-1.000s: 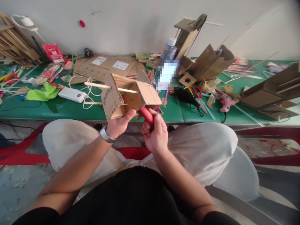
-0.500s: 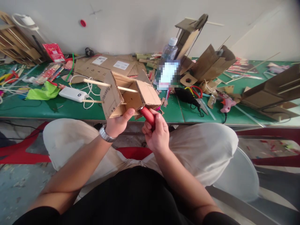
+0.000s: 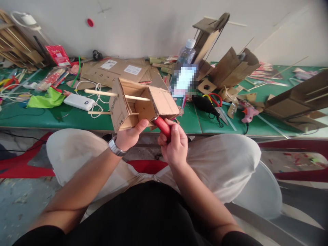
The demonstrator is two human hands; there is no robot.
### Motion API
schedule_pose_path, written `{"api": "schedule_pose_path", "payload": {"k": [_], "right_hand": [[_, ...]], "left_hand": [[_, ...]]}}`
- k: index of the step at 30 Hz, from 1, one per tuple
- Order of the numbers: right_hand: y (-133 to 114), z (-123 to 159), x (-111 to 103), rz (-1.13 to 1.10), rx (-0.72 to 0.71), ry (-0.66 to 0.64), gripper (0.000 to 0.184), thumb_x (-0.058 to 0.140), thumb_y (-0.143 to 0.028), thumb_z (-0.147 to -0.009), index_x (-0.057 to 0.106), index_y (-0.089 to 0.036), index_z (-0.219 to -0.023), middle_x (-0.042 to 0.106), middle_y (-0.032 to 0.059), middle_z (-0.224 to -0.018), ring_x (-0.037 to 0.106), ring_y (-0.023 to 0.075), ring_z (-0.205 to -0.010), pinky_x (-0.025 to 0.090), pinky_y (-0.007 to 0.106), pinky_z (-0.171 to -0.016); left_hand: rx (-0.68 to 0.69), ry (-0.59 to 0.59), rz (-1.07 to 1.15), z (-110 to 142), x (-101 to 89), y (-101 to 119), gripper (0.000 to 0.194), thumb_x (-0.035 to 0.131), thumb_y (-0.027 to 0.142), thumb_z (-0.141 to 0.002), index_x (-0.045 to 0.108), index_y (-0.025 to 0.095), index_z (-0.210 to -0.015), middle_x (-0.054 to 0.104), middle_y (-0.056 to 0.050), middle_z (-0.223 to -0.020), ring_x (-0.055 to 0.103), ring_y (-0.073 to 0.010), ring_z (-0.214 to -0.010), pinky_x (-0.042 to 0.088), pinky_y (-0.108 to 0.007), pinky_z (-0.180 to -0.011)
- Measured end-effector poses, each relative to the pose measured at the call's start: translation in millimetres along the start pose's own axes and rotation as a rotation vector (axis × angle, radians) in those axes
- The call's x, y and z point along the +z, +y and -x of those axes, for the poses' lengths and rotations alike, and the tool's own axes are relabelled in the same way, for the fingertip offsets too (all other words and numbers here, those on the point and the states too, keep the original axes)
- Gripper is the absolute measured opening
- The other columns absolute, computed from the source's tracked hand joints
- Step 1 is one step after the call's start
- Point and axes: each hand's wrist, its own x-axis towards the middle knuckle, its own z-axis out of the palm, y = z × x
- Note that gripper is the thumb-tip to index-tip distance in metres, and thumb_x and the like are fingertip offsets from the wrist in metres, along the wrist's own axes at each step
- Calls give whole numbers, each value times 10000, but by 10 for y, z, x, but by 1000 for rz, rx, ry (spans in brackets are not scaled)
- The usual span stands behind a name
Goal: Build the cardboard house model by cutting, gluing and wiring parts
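A small open cardboard box structure (image 3: pixel 164 101) is held up over my lap, near the bench edge. Two wooden sticks run through its left wall, the upper stick (image 3: pixel 102 93) reaching across the opening. My left hand (image 3: pixel 132 134) grips the box from below, thumb on its front edge. Wrapped in my right hand (image 3: pixel 175 143) is the red handle (image 3: pixel 163 127) of a tool, angled up to the left against the lower front of the box. The tool's tip is hidden by the cardboard, so its kind does not show.
On the green bench (image 3: pixel 189 119) lie a white power bank (image 3: pixel 79 101), flat cardboard (image 3: pixel 110 73), scissors (image 3: pixel 220 111) and a pink glue gun (image 3: pixel 249 114). A plastic bottle (image 3: pixel 188 51) and taller cardboard structures (image 3: pixel 230 70) stand behind. A phone-like bright screen is blurred.
My right hand and the red handle have shifted slightly right and down. The box has tilted a little, and its sticks now reach slightly farther left.
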Motion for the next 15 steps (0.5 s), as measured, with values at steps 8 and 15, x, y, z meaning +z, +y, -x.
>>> {"api": "schedule_pose_path", "payload": {"k": [8, 15], "right_hand": [[38, 5, -5, 10, -50, 1, 404, 737, -625, -982, 811, -257, -1132, 548, -43, -630, 437, 104, -526, 353, 236, -473], [-10, 43, 8, 10, 23, -18, 420, 716, -619, -1006, 796, -242, -1172, 495, -65, -597, 420, 98, -506, 344, 216, -455]], "left_hand": [[6, 20, -17, 8, 42, 36, 842, 654, 876, -898, 714, 220, -1422, 740, -175, -1462, 521, -339, -1595, 269, -483, -1424], [-13, 25, 10, -20, 29, -8, 760, 691, 867, -878, 779, 222, -1271, 824, -148, -1245, 682, -346, -1422, 384, -485, -1370]]}}
